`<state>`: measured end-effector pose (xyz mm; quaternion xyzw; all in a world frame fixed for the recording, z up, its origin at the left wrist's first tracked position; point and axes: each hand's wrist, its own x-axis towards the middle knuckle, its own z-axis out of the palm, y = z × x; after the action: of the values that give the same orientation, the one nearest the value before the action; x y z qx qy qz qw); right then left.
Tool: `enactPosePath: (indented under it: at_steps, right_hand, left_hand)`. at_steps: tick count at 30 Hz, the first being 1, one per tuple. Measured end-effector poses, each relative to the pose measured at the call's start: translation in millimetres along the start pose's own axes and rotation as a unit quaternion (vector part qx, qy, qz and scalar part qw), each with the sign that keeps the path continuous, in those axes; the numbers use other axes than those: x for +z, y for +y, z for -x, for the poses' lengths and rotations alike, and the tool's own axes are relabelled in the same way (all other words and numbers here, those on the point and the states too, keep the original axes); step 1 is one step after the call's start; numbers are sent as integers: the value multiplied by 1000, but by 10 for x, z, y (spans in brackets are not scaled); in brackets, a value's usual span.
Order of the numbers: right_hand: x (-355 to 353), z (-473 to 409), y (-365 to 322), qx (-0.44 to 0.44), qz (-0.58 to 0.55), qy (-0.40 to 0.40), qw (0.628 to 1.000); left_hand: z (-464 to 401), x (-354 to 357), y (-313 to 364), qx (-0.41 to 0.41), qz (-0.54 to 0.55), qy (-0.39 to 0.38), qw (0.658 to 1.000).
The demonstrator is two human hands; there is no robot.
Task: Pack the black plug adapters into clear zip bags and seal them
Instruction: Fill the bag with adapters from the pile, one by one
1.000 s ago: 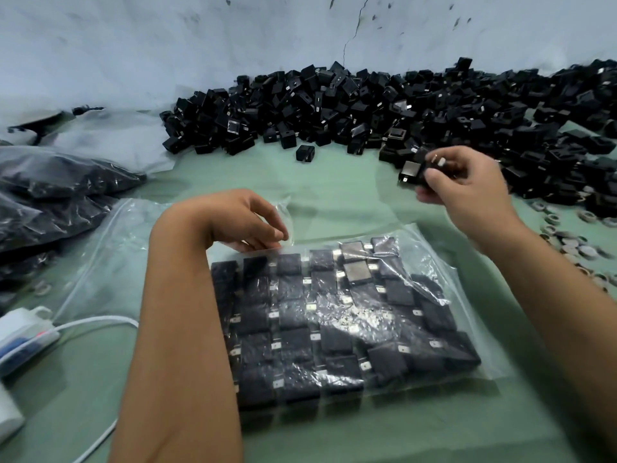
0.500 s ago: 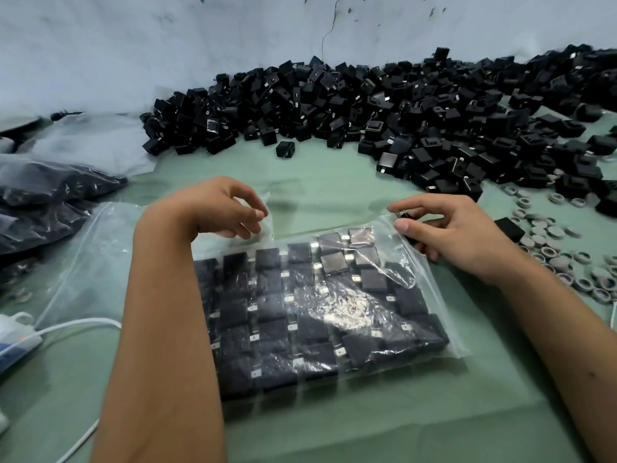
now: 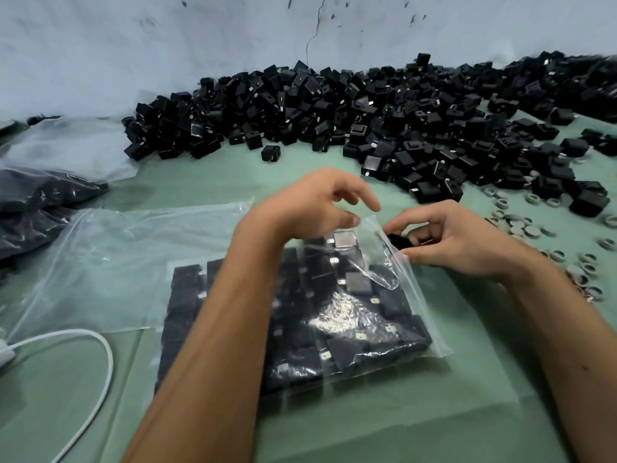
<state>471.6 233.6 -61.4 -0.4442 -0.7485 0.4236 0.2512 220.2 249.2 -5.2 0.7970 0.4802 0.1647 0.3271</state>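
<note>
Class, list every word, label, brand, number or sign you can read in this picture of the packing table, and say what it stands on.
None can be read.
Loose black plug adapters: no print legible on their faces.
Adapters in the clear zip bag: only bare metal prongs and glare show.
Adapter in the right hand: mostly hidden by the fingers.
White cable, grey rings, wall: no markings visible.

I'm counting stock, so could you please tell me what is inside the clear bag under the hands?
The clear bag holds rows of black plug adapters; the left forearm covers some.
</note>
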Motion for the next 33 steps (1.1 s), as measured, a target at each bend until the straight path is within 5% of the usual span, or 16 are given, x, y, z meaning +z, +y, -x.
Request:
enactPosePath:
  at_steps: [5, 14, 33]
  right_hand:
    - [52, -23, -14, 12, -50, 1, 999]
    - [107, -11, -70, -9, -74, -31, 997]
    - [280, -82, -55, -22, -124, 24, 992]
  left_hand:
    - [-131, 219, 53, 18, -95, 22, 995]
    - [-119, 188, 19, 14, -86, 18, 996]
    - [-229, 233, -2, 70, -140, 66, 985]
